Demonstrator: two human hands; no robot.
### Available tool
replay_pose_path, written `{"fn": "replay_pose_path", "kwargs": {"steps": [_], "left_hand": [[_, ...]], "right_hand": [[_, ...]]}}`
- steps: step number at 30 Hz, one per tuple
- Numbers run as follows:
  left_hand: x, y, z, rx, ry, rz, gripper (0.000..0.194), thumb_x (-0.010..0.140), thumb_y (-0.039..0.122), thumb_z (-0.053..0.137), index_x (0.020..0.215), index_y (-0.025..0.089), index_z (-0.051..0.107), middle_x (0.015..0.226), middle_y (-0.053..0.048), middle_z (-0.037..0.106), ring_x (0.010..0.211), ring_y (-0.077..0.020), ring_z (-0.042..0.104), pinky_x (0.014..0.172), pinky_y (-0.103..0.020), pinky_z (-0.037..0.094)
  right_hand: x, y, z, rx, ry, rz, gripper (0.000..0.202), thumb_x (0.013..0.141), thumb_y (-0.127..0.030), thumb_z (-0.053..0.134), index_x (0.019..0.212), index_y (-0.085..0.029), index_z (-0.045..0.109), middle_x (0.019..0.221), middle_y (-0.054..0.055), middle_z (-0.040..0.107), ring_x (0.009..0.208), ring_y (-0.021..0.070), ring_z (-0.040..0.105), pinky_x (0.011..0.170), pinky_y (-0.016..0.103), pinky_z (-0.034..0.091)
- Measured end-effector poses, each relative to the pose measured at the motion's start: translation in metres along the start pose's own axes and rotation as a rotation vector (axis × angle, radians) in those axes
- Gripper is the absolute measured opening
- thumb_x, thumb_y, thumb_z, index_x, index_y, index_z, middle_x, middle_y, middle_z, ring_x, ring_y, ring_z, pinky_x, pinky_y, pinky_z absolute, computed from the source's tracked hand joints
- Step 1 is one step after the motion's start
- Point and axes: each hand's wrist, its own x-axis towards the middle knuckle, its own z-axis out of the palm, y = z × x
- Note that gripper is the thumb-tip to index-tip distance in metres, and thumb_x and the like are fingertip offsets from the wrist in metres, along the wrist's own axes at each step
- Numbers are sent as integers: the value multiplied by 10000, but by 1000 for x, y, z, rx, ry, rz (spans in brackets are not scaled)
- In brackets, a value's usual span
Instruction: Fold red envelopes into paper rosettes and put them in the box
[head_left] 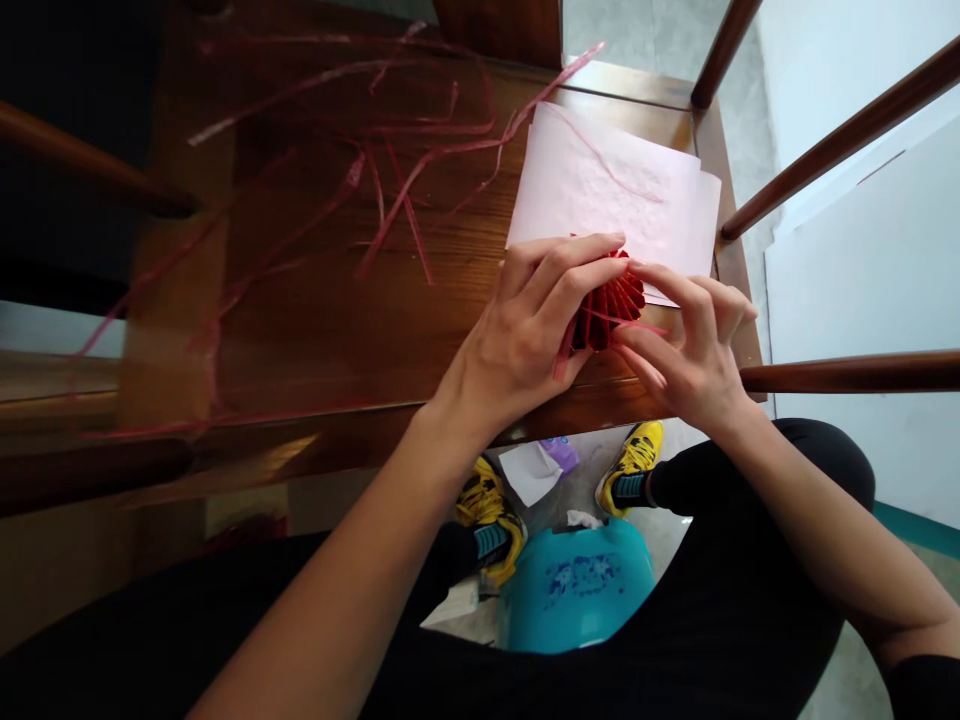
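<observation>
1. Red pleats (624,298): one bunch, at 2 o'clock of the view, between the hands, over the bench's near edge.
2. Left hand (517,335): at 9 o'clock of the pleats; fingers together, curled over them, thumb beneath, gripping.
3. Right hand (694,350): at 4 o'clock; index fingertip and thumb at the pleats' edge, a gap between them. Whether they pinch the strip, cannot tell.
4. Strip (651,327): pink, across the pleats.
5. Papers (611,165): pale, overlapping, at 12 o'clock.
6. Loose strips (420,165): pink, strewn about 10 o'clock.
7. Bench (322,340): wood, beneath all these.
8. Stool (577,600): teal, at 6 o'clock, below.
</observation>
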Motion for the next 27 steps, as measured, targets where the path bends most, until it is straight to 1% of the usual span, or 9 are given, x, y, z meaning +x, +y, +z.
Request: {"fn": "replay_pose_path", "kwargs": {"steps": [3,6,8,10,12,15,18,23,27], "left_hand": [[-1,0,1,-16,2,30,588,996,261,665,1539,341,457,1609,-56,570,1457,-317,527,1235,-549,442],[-2,2,5,12,8,47,618,986,258,677,1551,335,439,1618,-63,562,1483,-328,513,1264,-558,407],[-3,3,9,43,24,44,623,989,257,671,1561,312,430,1616,-82,565,1493,-334,511,1282,-571,383],[-3,5,12,52,35,43,617,998,251,654,1569,296,424,1615,-92,567,1499,-332,513,1291,-573,378],[-2,5,13,40,20,39,609,1007,254,641,1573,308,422,1621,-82,565,1504,-322,517,1288,-567,395],[0,3,8,3,-22,37,583,1012,277,641,1559,328,445,1625,-61,566,1510,-311,520,1284,-571,414],[2,0,1,-50,-34,43,540,1002,293,665,1514,327,497,1634,-55,559,1513,-312,518,1284,-581,417],[3,-2,-4,-69,-46,24,530,983,297,694,1483,349,525,1644,-42,545,1520,-339,518,1280,-639,400],[3,-1,-6,-75,-47,51,572,982,257,686,1509,358,488,1651,-43,534,1542,-332,503,1284,-618,411]], "right_hand": [[0,0,11,-10,52,19,316,1077,-438,561,1390,-469,589,1589,-62,579,1400,297,478,1191,589,404],[3,-3,19,22,98,70,445,1093,-459,519,1536,-428,494,1579,-16,592,1391,303,495,1191,557,425],[5,-5,21,19,99,58,451,1105,-434,496,1556,-417,486,1563,-14,605,1371,290,518,1185,528,446],[7,-7,21,-16,88,25,416,1112,-408,484,1526,-429,521,1564,-30,606,1356,277,533,1183,519,458],[7,-7,20,-42,73,7,391,1110,-409,489,1495,-434,553,1576,-40,596,1363,279,529,1192,532,457],[6,-4,16,4,40,4,348,1090,-446,536,1431,-446,602,1592,-55,575,1414,286,493,1215,547,436],[4,3,7,70,15,-16,261,1069,-454,592,1322,-446,654,1594,-69,557,1449,284,452,1213,551,435],[4,9,-4,75,13,16,246,1065,-456,599,1301,-419,656,1577,-41,566,1431,307,445,1181,591,445],[2,7,-2,102,14,-17,170,1060,-427,613,1218,-431,675,1561,-67,571,1411,289,465,1156,567,452]]}}
